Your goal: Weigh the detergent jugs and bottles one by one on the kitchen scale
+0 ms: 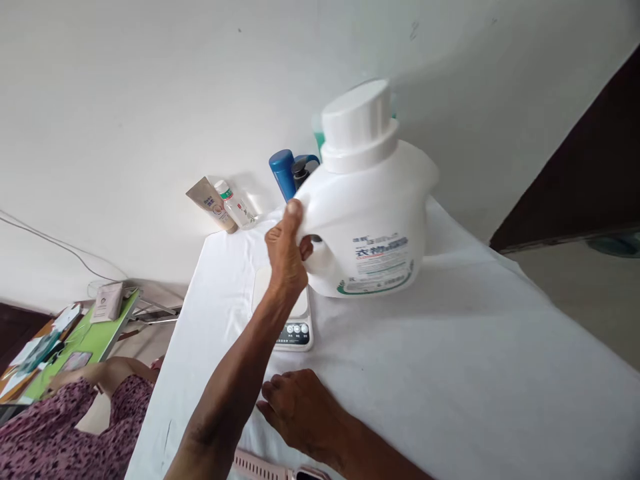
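Observation:
My left hand (pixel 287 257) is wrapped round the handle of a large white laundry detergent jug (pixel 370 200), its thumb on top. The jug tilts slightly, has a broad white cap and printed label, and looks lifted off the white cloth. Partly hidden beneath my left hand and forearm is a white kitchen scale (pixel 301 335), its buttons facing me. Just in front of the scale, my right hand (pixel 300 410) rests on the cloth with its fingers curled and nothing visible in them. A pink-strapped smartwatch (pixel 263 465) lies near my forearms.
Against the wall stand a beige tube (pixel 206 201), a clear bottle (pixel 237 207), a blue bottle (pixel 283 170) and a black pump bottle (pixel 300 173). Something green (pixel 319 139) shows behind the jug. At left, a person in patterned clothing (pixel 65 427) sits beside a green table (pixel 107 330).

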`<state>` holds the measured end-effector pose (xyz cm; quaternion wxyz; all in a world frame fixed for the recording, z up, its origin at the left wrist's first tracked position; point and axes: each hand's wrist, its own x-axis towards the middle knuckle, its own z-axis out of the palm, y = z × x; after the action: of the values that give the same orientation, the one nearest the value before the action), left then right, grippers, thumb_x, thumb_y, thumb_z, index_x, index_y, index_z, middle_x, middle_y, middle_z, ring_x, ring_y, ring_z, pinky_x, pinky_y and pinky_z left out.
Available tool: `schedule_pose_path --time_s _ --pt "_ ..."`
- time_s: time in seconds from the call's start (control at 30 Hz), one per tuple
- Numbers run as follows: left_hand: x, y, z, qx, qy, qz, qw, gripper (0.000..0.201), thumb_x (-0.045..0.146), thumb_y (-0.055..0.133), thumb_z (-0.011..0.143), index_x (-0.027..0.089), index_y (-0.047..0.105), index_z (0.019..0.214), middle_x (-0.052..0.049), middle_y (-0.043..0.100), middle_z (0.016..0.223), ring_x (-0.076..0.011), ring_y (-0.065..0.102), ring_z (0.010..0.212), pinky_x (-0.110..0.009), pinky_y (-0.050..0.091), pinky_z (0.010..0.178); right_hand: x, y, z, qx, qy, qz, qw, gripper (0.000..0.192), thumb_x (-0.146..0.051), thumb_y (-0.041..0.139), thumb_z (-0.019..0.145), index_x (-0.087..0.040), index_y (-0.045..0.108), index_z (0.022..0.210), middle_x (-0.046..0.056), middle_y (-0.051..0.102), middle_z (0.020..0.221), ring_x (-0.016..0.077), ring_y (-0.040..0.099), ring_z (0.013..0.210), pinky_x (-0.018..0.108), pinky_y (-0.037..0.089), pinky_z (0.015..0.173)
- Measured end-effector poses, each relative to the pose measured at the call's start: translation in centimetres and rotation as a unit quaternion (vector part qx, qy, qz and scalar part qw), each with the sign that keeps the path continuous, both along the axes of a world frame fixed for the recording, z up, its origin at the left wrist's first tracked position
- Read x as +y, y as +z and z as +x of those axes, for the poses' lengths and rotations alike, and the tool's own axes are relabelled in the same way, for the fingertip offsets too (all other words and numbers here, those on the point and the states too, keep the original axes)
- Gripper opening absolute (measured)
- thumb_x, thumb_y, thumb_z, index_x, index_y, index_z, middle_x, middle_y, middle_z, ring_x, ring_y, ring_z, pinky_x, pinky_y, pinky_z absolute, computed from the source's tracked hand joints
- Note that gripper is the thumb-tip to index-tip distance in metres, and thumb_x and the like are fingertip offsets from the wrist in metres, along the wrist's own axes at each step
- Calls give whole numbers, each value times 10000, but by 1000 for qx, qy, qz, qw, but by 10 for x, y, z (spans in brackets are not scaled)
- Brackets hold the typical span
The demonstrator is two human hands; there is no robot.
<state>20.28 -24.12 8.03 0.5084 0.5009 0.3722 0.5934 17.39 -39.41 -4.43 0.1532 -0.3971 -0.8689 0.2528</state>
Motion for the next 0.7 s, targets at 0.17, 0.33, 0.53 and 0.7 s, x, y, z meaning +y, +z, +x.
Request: schedule_pose_path --time_s 0.17,0.33,0.53,0.7 --pt "4 -12 20 -38 -49 -67 996 425 576 723 808 173 604 747 11 493 604 -81 462 529 -220 358 478 0 -3 0 3 8 8 1000 213 -296 473 1025 -192 656 1052 36 737 991 238 717 855 329 391 640" --pt "11 -17 20 -38 -66 -81 994 437 562 740 798 162 590 706 28 445 575 -57 397 506 -227 346 490 -1 -12 0 32 -11 37 999 157 -253 508 998 -195 634 925 18 722 860 209 707 764 324 325 591" --pt "16 1 -7 121 -124 36 984 465 614 632 882 169 625 749 -13 555 709 -104 507 657 -280 436 628 -4 -28 -2 123 -51 146 980 202 -188 566 945 -207 503 754 -13 617 671 152 619 584 315 232 540" --pt "82 0 -65 230 78 104 965 438 600 518 959 183 654 962 -71 665 1000 -194 634 944 -355 522 842 -2 -28 -1 140 -54 191 970 261 -175 556 947 -216 410 736 -44 537 623 108 503 491 299 179 518"
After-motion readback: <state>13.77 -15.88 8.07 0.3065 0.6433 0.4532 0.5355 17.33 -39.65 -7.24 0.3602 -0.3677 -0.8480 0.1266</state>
